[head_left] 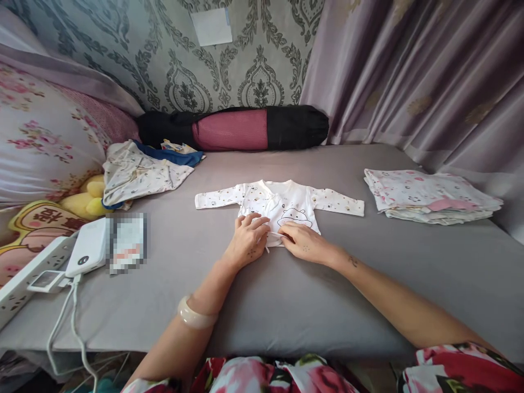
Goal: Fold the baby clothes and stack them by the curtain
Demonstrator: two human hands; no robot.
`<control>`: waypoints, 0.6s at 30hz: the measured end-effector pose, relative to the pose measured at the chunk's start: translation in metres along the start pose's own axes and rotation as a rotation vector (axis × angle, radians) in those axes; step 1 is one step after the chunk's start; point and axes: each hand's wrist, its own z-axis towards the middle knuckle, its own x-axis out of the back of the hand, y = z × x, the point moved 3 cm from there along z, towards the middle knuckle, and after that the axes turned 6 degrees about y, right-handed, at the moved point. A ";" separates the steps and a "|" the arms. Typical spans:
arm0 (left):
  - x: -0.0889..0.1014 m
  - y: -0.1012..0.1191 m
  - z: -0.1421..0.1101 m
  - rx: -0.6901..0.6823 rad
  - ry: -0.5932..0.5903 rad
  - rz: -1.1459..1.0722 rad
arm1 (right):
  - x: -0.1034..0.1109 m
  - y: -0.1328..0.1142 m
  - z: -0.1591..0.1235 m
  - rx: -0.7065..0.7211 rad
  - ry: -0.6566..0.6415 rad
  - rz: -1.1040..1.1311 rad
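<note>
A white baby wrap shirt [289, 199] lies face up on the grey sheet, its two printed sleeves stretched out to the sides. It has a line-drawn animal face on the front, and a thin tie hangs below the hem. My left hand [248, 240] is at the lower left of the shirt, with bent fingers closed on the cloth near the hem. At the lower right, my right hand [307, 243] pinches the hem, its fingertips partly hidden in the fabric. Between my hands a strip of the hem shows.
Folded baby clothes [429, 196] are stacked at right. Crumpled printed clothes [141, 172] lie at left. Nearby are a white power bank [87, 248] with cables, a power strip [36, 275] and a blurred packet [129, 243]. A black and pink roll bag [231, 129] lies along the wall.
</note>
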 end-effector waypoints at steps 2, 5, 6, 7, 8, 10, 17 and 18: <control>0.004 0.003 0.000 -0.010 -0.023 0.000 | 0.003 -0.001 -0.002 0.016 -0.074 0.050; 0.009 0.007 0.004 -0.004 -0.071 0.015 | 0.007 0.005 -0.002 0.018 -0.166 0.113; 0.010 0.009 0.007 0.006 -0.085 0.033 | 0.008 0.009 0.000 -0.003 -0.143 0.102; 0.010 0.012 0.011 0.019 -0.100 0.058 | 0.009 0.014 0.002 -0.032 -0.087 0.072; 0.009 0.015 0.016 0.035 -0.113 0.088 | 0.010 0.019 0.004 -0.063 -0.006 0.026; 0.003 0.021 0.027 0.053 -0.139 0.140 | 0.009 0.029 0.008 -0.105 0.164 -0.086; -0.047 0.025 0.046 0.076 -0.212 0.141 | -0.025 0.057 0.007 -0.164 0.163 -0.385; -0.051 0.022 0.045 0.115 -0.231 0.156 | -0.024 0.064 0.006 -0.198 0.162 -0.415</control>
